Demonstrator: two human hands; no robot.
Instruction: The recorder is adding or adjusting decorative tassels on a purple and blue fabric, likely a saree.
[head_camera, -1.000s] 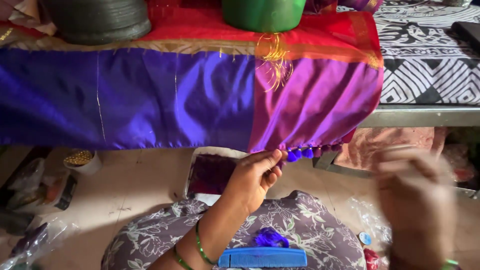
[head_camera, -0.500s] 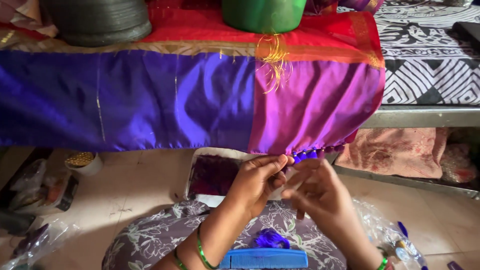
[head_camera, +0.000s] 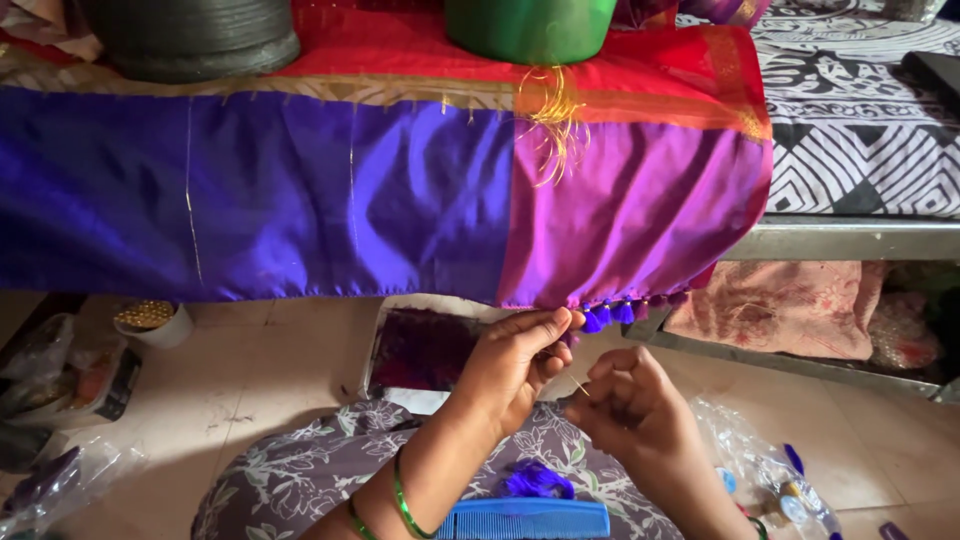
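A blue and purple silk cloth (head_camera: 400, 200) with a red and gold border hangs over the edge of a bed. Small blue tassels (head_camera: 610, 313) line its lower right hem. My left hand (head_camera: 515, 365) pinches that hem beside the tassels. My right hand (head_camera: 630, 405) is just below and to the right, fingers closed on a thin needle (head_camera: 580, 388) that points toward the left hand. On my lap lie a tuft of blue thread (head_camera: 537, 480) and a blue comb (head_camera: 525, 520).
A green pot (head_camera: 530, 25) and a dark grey pot (head_camera: 190, 35) stand on the cloth. A tray of dark purple thread (head_camera: 420, 350) lies on the floor. Plastic bags with small items lie at left (head_camera: 60, 380) and right (head_camera: 770, 480). A patterned bedsheet (head_camera: 860, 120) covers the bed.
My right hand has come in from the far right to meet the left hand under the hem. The left hand stays on the hem.
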